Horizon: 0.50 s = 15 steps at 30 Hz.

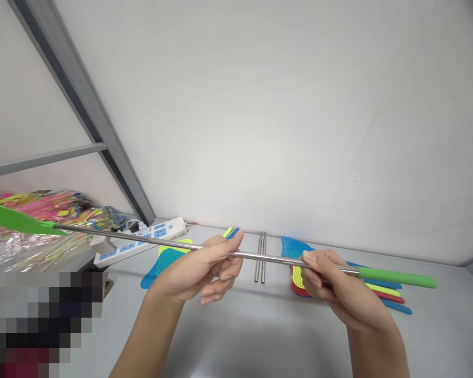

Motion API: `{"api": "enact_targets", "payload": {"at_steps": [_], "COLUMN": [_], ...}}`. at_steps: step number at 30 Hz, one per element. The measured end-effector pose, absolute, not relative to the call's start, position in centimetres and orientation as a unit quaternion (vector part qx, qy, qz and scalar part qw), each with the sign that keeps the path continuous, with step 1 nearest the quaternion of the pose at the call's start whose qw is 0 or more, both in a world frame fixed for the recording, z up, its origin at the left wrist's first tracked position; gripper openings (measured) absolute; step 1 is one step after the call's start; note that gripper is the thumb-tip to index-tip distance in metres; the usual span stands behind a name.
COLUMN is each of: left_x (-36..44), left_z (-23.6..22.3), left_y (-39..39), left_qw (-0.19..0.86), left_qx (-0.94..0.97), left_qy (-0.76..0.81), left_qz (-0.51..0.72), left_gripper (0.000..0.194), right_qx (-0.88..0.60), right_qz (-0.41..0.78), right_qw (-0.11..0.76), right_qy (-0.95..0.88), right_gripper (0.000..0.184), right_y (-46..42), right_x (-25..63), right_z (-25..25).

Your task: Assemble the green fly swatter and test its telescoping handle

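Note:
I hold a fly swatter with a telescopic metal rod (150,242) level above the table. Its green head (16,219) points far left and its green handle (398,276) sticks out to the right. My left hand (205,268) pinches the rod near its middle with thumb and fingers. My right hand (335,283) is closed round the rod just left of the handle.
Two short metal rods (260,257) lie on the grey table between my hands. Coloured swatter heads and handles are stacked under my right hand (299,247) and behind my left hand (161,260). A white power strip (142,239) and bagged bright swatters (35,210) sit at left.

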State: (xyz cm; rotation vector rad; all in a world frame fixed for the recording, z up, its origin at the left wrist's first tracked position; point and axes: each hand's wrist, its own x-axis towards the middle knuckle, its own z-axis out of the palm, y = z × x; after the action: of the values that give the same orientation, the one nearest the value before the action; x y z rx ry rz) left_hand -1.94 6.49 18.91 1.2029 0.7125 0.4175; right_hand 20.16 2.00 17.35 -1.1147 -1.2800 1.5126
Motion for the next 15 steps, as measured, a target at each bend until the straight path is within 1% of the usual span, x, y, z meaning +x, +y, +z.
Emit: {"api": "enact_targets", "payload": {"at_steps": [5, 15], "left_x": [-2.6, -3.8], "left_z": [19.2, 19.1], "left_y": [6.4, 6.7], "left_qw": [0.741, 0.74], "left_qx": [0.553, 0.555], "left_qy": [0.324, 0.316], "left_qz": [0.199, 0.212], "left_gripper": [0.052, 0.056], "right_qx": [-0.445, -0.447], "right_qz": [0.599, 0.596], "right_qw": [0.424, 0.453], "right_qy": [-0.514, -0.491], "right_gripper": [0.044, 0.043], "right_y": [1.7, 1.7], "right_x": [20.2, 20.6], "right_z": [17.7, 16.7]}}
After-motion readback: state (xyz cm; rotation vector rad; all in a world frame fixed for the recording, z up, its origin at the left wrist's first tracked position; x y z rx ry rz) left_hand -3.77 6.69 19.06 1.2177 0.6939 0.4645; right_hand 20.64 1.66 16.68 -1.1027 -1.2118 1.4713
